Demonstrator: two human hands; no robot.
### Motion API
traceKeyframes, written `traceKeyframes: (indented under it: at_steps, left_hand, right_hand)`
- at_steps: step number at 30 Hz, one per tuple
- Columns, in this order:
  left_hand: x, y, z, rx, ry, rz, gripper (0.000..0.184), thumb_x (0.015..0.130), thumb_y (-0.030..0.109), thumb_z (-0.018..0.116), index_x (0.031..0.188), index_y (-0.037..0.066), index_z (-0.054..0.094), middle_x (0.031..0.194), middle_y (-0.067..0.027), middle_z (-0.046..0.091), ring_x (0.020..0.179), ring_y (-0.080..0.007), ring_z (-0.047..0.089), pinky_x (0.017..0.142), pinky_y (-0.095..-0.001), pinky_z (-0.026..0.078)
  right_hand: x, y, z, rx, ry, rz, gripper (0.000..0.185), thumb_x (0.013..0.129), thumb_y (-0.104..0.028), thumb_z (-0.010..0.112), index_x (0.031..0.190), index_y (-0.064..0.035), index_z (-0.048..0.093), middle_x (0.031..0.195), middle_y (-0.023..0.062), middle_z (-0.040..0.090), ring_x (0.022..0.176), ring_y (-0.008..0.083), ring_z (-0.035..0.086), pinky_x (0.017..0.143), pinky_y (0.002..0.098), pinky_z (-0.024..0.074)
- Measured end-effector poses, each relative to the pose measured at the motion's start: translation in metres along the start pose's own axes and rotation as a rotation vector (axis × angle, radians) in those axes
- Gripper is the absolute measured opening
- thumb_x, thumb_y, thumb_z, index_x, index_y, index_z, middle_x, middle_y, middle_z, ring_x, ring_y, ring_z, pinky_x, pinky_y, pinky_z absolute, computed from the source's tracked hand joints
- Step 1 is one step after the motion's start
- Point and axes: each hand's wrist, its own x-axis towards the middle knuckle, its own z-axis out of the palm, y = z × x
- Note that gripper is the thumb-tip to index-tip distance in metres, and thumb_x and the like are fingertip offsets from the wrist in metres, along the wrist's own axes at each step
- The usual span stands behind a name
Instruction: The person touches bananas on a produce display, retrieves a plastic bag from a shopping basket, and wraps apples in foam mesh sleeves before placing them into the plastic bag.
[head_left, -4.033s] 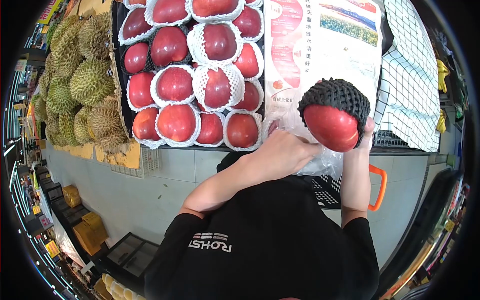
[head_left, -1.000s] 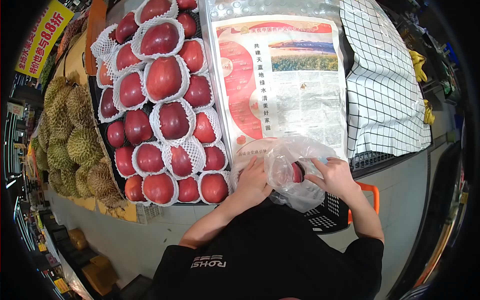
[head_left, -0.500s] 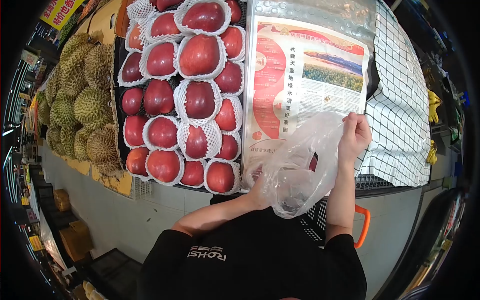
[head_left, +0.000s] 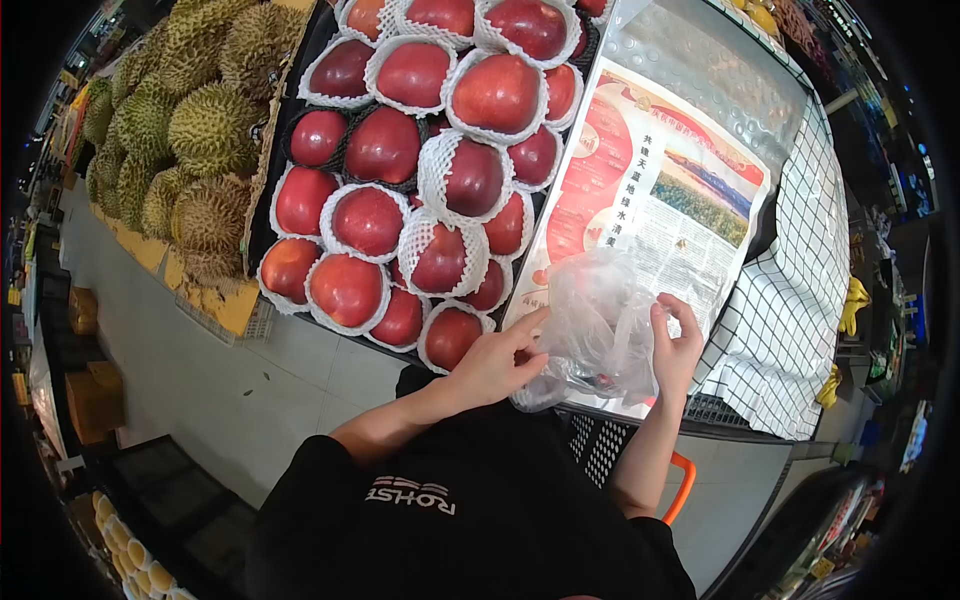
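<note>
A clear plastic bag (head_left: 600,325) rests bunched on the newspaper (head_left: 690,215), near the stand's front edge. Through its lower part something dark and reddish shows faintly. My left hand (head_left: 497,362) is at the bag's left side, fingers loosely curved, thumb and index finger apart. On the bag's right side my right hand (head_left: 677,350) is raised, thumb and fingers apart beside the plastic. Neither hand is closed on the bag. Left of the newspaper, red fruits (head_left: 498,94) sit in rows, mostly in white foam nets, a few in black ones.
Durians (head_left: 213,130) are piled at the left on cardboard. A white checked cloth (head_left: 790,300) covers the stand's right part, with yellow fruit (head_left: 853,305) beyond. Below the front edge is a black basket (head_left: 597,445) with an orange handle (head_left: 681,488). Brown boxes (head_left: 95,400) stand lower left.
The netted fruit held up earlier is no longer visible outside the bag. My right hand has let go of the raised bag edge and come down; the bag has sunk onto the newspaper.
</note>
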Motion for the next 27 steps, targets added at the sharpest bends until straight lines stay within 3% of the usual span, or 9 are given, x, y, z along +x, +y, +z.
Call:
traceKeyframes:
  at_steps: [5, 7, 9, 13, 15, 17, 18, 22, 27]
  left_hand:
    - [-0.011, -0.003, -0.015, -0.130, -0.099, -0.053, 0.060, 0.088, 0.011, 0.067, 0.142, 0.001, 0.042, 0.084, -0.0035, 0.068, 0.067, -0.0078, 0.058, 0.063, -0.0242, 0.047]
    - [-0.017, -0.003, -0.023, -0.138, -0.074, -0.046, 0.058, 0.089, 0.011, 0.067, 0.141, 0.002, 0.044, 0.085, -0.0035, 0.068, 0.069, -0.0077, 0.059, 0.065, -0.0242, 0.048]
    - [-0.024, -0.005, -0.031, -0.145, -0.049, -0.036, 0.055, 0.089, 0.011, 0.066, 0.140, 0.002, 0.045, 0.087, -0.0035, 0.068, 0.072, -0.0076, 0.060, 0.067, -0.0242, 0.049]
    - [-0.040, -0.018, -0.049, -0.211, -0.063, -0.148, 0.046, 0.093, 0.008, 0.063, 0.135, 0.000, 0.048, 0.103, -0.0068, 0.066, 0.092, -0.0127, 0.064, 0.081, -0.0267, 0.052]
    - [-0.049, -0.033, -0.052, -0.500, 0.143, -0.130, 0.045, 0.093, 0.006, 0.062, 0.135, -0.001, 0.047, 0.112, -0.0105, 0.064, 0.099, -0.0156, 0.063, 0.087, -0.0279, 0.051]
    - [-0.055, -0.040, -0.064, -0.637, 0.253, -0.046, 0.050, 0.096, 0.003, 0.055, 0.141, -0.005, 0.034, 0.133, -0.0166, 0.050, 0.119, -0.0216, 0.055, 0.101, -0.0319, 0.043]
    - [-0.057, -0.039, -0.069, -0.747, 0.303, -0.090, 0.051, 0.096, 0.004, 0.054, 0.142, -0.004, 0.032, 0.137, -0.0179, 0.046, 0.122, -0.0230, 0.053, 0.102, -0.0332, 0.043]
    - [-0.056, -0.040, -0.075, -0.917, 0.387, -0.180, 0.056, 0.100, 0.010, 0.049, 0.147, 0.000, 0.021, 0.143, -0.0202, 0.039, 0.129, -0.0279, 0.048, 0.108, -0.0384, 0.039]
    - [-0.045, -0.040, -0.079, -1.018, 0.385, -0.181, 0.065, 0.101, 0.011, 0.046, 0.153, 0.009, 0.007, 0.149, -0.0173, 0.032, 0.135, -0.0271, 0.040, 0.113, -0.0413, 0.033]
  right_hand:
    - [-0.016, -0.055, 0.005, 0.170, 0.237, -0.113, 0.020, 0.089, -0.002, 0.061, 0.106, 0.0067, 0.064, 0.103, 0.0157, 0.067, 0.100, 0.0236, 0.062, 0.093, 0.0343, 0.0459]
    - [-0.027, -0.080, 0.015, 0.157, 0.292, -0.350, 0.021, 0.087, 0.001, 0.062, 0.107, 0.0066, 0.064, 0.105, 0.0164, 0.066, 0.102, 0.0260, 0.062, 0.095, 0.0360, 0.0452]
    - [-0.040, -0.100, 0.024, 0.127, 0.258, -0.443, 0.026, 0.087, 0.002, 0.060, 0.112, 0.0077, 0.061, 0.105, 0.0174, 0.066, 0.102, 0.0272, 0.062, 0.096, 0.0389, 0.0455]
    - [-0.061, -0.139, 0.051, 0.285, -0.108, -0.740, 0.033, 0.072, 0.002, 0.075, 0.103, 0.0069, 0.064, 0.100, 0.0197, 0.066, 0.094, 0.0346, 0.066, 0.091, 0.0430, 0.0499]
    - [-0.064, -0.152, 0.079, 0.198, -0.241, -0.672, 0.045, 0.069, -0.003, 0.080, 0.109, 0.0069, 0.062, 0.105, 0.0206, 0.065, 0.098, 0.0360, 0.064, 0.089, 0.0416, 0.0505]
    - [-0.059, -0.152, 0.107, 0.044, -0.217, -0.568, 0.059, 0.068, -0.006, 0.082, 0.119, 0.0061, 0.057, 0.114, 0.0215, 0.062, 0.105, 0.0375, 0.060, 0.091, 0.0416, 0.0489]
    - [-0.053, -0.149, 0.117, 0.016, -0.274, -0.518, 0.077, 0.066, -0.007, 0.083, 0.132, 0.0065, 0.046, 0.123, 0.0228, 0.057, 0.114, 0.0383, 0.054, 0.095, 0.0422, 0.0460]
    - [-0.045, -0.134, 0.155, -0.125, -0.313, -0.514, 0.101, 0.060, -0.009, 0.085, 0.143, 0.0089, 0.030, 0.130, 0.0242, 0.051, 0.120, 0.0388, 0.049, 0.099, 0.0436, 0.0423]
    - [-0.046, -0.125, 0.183, -0.117, -0.213, -0.491, 0.107, 0.057, -0.009, 0.086, 0.144, 0.0096, 0.027, 0.129, 0.0262, 0.050, 0.121, 0.0409, 0.048, 0.101, 0.0448, 0.0406]
